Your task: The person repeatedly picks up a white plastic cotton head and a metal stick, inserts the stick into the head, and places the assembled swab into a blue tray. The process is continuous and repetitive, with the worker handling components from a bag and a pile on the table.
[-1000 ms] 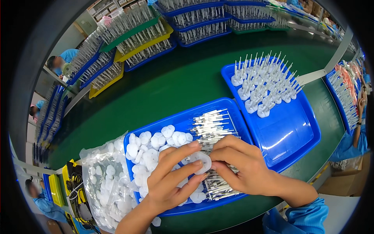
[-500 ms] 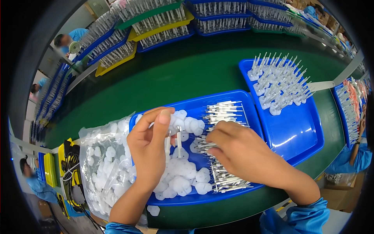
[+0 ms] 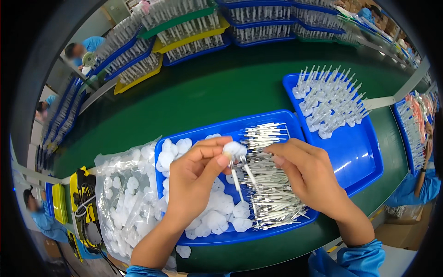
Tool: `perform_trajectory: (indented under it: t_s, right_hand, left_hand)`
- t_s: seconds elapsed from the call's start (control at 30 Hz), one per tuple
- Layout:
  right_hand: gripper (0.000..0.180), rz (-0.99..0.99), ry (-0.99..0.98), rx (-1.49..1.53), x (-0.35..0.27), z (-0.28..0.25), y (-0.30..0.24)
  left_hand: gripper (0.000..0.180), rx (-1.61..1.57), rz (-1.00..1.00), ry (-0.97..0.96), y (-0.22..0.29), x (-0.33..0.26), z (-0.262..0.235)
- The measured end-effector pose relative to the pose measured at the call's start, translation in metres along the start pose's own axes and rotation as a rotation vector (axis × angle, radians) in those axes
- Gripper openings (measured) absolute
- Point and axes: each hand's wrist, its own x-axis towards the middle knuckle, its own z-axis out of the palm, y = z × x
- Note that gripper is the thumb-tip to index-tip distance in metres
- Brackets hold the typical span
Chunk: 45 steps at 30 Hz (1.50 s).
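My left hand [image 3: 196,173] is closed, pinching a white scalloped plastic disc [image 3: 234,149] between thumb and fingers. Two thin white rods [image 3: 236,183] slant down from beneath it. Over the pile of white metal-tipped rods [image 3: 277,203], my right hand [image 3: 311,173] has its thumb and forefinger nearly together. What sits between those fingertips, if anything, is too small to make out. Loose white discs [image 3: 214,219] lie heaped below my left hand. Both heaps are in one blue tray [image 3: 212,239], rods on the right and discs on the left.
A second blue tray [image 3: 355,159] adjoins on the right, with rows of upright disc-and-rod pieces [image 3: 330,101] at its far end. A clear bag of discs [image 3: 127,198] lies left. Loaded trays [image 3: 191,37] are stacked across the green table [image 3: 184,99]. Co-workers sit around.
My left hand has moved right, bringing the disc and its rods into plainer sight. My right hand has drawn back from the rods, up and to the right.
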Motion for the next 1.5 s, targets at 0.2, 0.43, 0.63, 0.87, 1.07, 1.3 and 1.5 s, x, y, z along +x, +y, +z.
perform_trajectory:
  t_s: [0.2,0.43,0.63,0.87,1.07,1.3,1.5]
  right_hand:
    - [0.024,-0.068,-0.092,0.147,-0.008,-0.009,-0.004]
    - [0.01,-0.05,-0.037,0.273,-0.013,-0.003,-0.002]
    - [0.009,0.032,-0.042,0.273,-0.013,-0.006,-0.003]
    - [0.014,0.098,-0.163,0.2,-0.017,-0.003,-0.008]
    - [0.017,0.048,-0.169,0.161,-0.02,-0.003,-0.009]
    - [0.015,0.067,-0.168,0.456,-0.021,0.002,-0.001]
    - [0.015,-0.027,-0.104,-0.04,-0.026,0.005,-0.008]
  left_hand:
    - [0.011,-0.235,-0.116,-0.17,-0.002,-0.006,0.004]
    - [0.011,-0.355,-0.126,-0.245,-0.007,-0.007,0.008]
    - [0.014,-0.275,-0.038,-0.236,-0.009,-0.007,0.006]
    - [0.031,0.076,0.237,-0.261,-0.01,-0.011,0.009]
    - [0.031,-0.054,0.19,-0.309,-0.008,-0.012,0.01]
    - [0.024,-0.177,0.125,-0.35,-0.01,-0.011,0.005]
    - [0.025,-0.142,0.112,-0.368,-0.011,-0.011,0.008]
